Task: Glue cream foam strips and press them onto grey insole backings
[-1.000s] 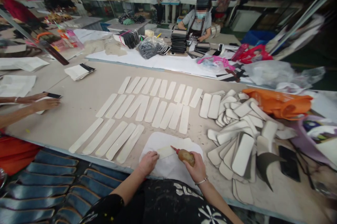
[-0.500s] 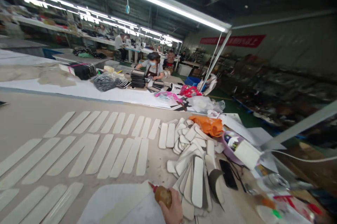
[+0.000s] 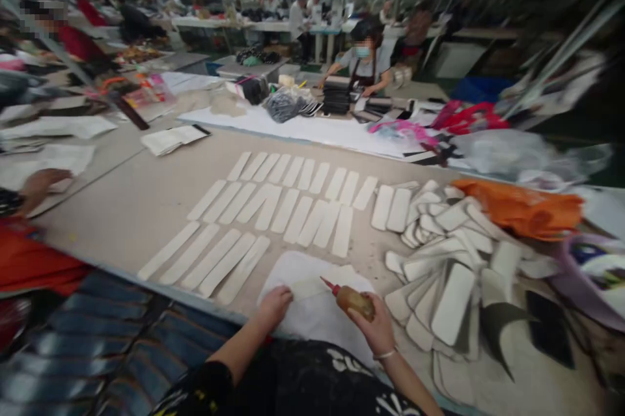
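Since the frame 0.5 s earlier, the view swings back left and down; the left grip (image 3: 275,306) re-enters at 1 end of a thin, pale cream strip (image 3: 308,288). Whether it pinches cannot be told. The right grip (image 3: 375,326) is clamped around an amber, red-nozzled squeeze bottle (image 3: 354,303), nozzle over the strip: work there appears under way. The strip lies on a rounded white sheet (image 3: 312,330) near the front edge of the flat beige surface (image 3: 131,191). A pile of off-white, grey-edged oblong pieces (image 3: 453,304) limits movement rightward; the broadest bare area is left.

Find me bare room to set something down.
Widest bare patch: the table between the white strips, pale stack and co-worker's hand. Crowded: right of the bottle, with heaped pieces and an orange bag.
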Demonstrator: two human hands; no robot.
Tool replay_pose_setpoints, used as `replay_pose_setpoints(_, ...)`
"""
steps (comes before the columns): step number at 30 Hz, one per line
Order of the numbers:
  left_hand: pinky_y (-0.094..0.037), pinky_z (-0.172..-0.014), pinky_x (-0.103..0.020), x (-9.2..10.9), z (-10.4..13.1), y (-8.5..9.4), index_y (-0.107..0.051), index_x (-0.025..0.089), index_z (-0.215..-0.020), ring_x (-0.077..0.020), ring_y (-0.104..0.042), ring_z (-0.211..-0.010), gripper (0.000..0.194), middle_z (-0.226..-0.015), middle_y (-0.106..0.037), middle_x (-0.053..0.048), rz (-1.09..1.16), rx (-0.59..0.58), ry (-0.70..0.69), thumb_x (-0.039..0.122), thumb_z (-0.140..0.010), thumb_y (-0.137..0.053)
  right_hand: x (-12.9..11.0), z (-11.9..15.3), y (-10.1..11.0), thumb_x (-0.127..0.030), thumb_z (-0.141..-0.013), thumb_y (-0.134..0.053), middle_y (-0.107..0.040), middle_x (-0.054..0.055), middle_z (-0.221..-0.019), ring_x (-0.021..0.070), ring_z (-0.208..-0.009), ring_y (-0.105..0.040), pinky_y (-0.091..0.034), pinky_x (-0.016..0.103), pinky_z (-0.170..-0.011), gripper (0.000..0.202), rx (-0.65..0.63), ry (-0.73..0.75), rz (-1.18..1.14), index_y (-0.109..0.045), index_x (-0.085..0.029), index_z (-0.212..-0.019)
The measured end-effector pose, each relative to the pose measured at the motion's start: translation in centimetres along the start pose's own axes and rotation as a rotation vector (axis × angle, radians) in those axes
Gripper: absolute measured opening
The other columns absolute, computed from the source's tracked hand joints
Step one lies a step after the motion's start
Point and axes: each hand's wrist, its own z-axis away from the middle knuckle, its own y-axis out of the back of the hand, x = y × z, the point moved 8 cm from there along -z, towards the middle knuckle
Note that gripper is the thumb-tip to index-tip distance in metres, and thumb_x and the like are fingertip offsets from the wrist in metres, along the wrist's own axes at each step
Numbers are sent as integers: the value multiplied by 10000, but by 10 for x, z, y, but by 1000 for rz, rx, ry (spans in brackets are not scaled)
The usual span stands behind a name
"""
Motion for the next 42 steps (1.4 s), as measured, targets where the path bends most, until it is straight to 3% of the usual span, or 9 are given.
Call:
replay_pose_setpoints(4, -437, -845, -291, -13, 5, -12, -661, 189, -919, -174, -550, -914, 250, -987, -625, -55, -14, -75, 39, 195, -864, -418, -12, 2, -35, -442, -632, -668, -617, 100, -986, 256, -919, -580, -485, 418, -822, 491, -160, 22, 20, -541, -159, -1014)
replay_pose_setpoints(7, -422, -840, -288, -12, 8, -13, -658, 177, -925, -174, -534, -906, 250, -978, -615, -57, -8, -71, 18, 183, -868, -415, -24, 2, -51, -449, -625, -674, -617, 94, -968, 252, -919, -574, -478, 405, -830, 494, -213, 83, 33, -549, -163, -1008)
replay_pose_setpoints(14, -415, -841, -304, -9, 5, -12, -655, 163, -912, -185, -520, -899, 274, -933, -603, -70, -6, -62, -10, 198, -887, -384, -36, -3, -74, -379, -623, -654, -615, 78, -964, 239, -908, -566, -476, 395, -821, 446, -243, 144, 59, -553, -188, -1014)
replay_pose_setpoints(20, -431, -829, -309, -10, 5, -15, -651, 167, -924, -188, -529, -893, 255, -941, -601, -76, -16, -50, -19, 195, -881, -401, -30, 8, -76, -327, -623, -646, -590, 60, -956, 222, -905, -556, -473, 388, -825, 430, -264, 139, 62, -531, -197, -1017)
replay_pose_setpoints(28, -439, -829, -296, -11, 3, -17, -656, 157, -918, -180, -538, -885, 279, -936, -607, -81, -19, -34, -29, 220, -897, -386, -21, 13, -49, -309, -618, -650, -588, 57, -931, 214, -892, -553, -478, 365, -807, 399, -218, 102, 119, -543, -189, -983)
replay_pose_setpoints(38, -428, -843, -284, -4, 0, -14, -657, 172, -899, -173, -533, -903, 257, -964, -596, -64, -43, -74, -35, 207, -878, -403, 25, -6, 38, -387, -680, -602, -577, 97, -906, 245, -874, -535, -456, 429, -800, 413, 50, -4, 284, -544, -128, -996)
replay_pose_setpoints(42, -432, -818, -275, -3, -1, -14, -658, 164, -882, -171, -542, -878, 254, -955, -588, -71, -59, -88, -25, 196, -871, -406, 33, -11, 56, -420, -678, -607, -561, 120, -897, 262, -869, -521, -443, 458, -802, 485, 135, -40, 308, -529, -90, -1024)
